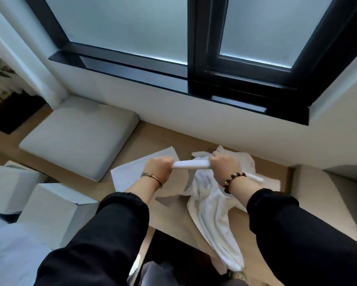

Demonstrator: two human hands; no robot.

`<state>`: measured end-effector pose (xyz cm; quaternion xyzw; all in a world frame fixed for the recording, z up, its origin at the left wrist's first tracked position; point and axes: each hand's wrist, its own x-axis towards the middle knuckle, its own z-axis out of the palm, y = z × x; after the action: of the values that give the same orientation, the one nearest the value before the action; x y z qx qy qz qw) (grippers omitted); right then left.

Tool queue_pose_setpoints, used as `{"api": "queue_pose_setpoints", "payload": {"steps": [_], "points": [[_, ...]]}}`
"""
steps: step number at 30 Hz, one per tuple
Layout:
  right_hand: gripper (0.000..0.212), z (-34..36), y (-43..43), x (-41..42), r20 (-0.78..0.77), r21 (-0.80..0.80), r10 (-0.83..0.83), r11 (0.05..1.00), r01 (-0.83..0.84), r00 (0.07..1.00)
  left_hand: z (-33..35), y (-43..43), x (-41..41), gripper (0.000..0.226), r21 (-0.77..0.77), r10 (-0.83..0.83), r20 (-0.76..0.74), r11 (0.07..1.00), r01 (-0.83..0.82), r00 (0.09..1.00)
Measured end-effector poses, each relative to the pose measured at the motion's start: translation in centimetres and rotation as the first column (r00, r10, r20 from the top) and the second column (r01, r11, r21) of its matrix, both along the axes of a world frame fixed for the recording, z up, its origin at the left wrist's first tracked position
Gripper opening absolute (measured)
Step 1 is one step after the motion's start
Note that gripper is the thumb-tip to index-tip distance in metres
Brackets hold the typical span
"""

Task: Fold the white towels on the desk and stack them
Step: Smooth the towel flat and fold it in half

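White towel (212, 211) held up over the desk (152, 139), top edge stretched taut between both fists, rest hanging down toward 6 o'clock past the desk edge. Left hand (158, 167) closed on the edge's left end, right hand (225, 165) closed on its right end. Flat folded towel (132, 172) lies on desk under left hand. Crumpled towel (245, 162) behind right hand. Grey cushion (80, 137) at 10 o'clock. Window (194, 48) at 12.

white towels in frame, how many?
3 that I can separate: held towel stretched between left hand and right hand, flat towel under the left hand, crumpled towel behind; more may be hidden.
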<state>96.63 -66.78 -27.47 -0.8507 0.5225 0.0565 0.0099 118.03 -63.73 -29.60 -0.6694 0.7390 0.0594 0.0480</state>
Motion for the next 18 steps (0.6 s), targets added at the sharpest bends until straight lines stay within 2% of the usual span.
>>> {"api": "queue_pose_setpoints", "payload": {"steps": [3, 6, 8, 15, 18], "points": [[0.023, -1.9, -1.2, 7.5, 0.032, 0.020, 0.033, 0.999, -0.033, 0.999, -2.3, -1.1, 8.1, 0.020, 0.012, 0.029, -0.028, 1.000, -0.029, 0.999], [0.024, -4.4, -3.4, 13.7, -0.048, 0.045, 0.062, 0.997, -0.060, 0.997, -5.3, -2.6, 15.8, 0.022, 0.069, 0.117, -0.086, 0.991, -0.111, 0.989], [0.023, -6.1, -5.0, 16.7, -0.109, 0.067, 0.061, 0.996, -0.053, 0.992, -7.4, -3.4, 19.9, 0.022, 0.131, 0.169, -0.067, 0.978, -0.159, 0.983], [0.025, -12.5, -10.3, 21.2, -0.299, 0.127, 0.052, 0.992, -0.014, 0.953, -13.6, -6.2, 27.6, 0.024, 0.247, 0.323, -0.055, 0.921, -0.301, 0.945], [0.025, -14.9, -13.0, 21.1, -0.343, 0.126, -0.029, 0.989, 0.077, 0.939, -15.5, -7.1, 29.5, 0.021, 0.267, 0.474, -0.113, 0.861, -0.433, 0.873]]}}
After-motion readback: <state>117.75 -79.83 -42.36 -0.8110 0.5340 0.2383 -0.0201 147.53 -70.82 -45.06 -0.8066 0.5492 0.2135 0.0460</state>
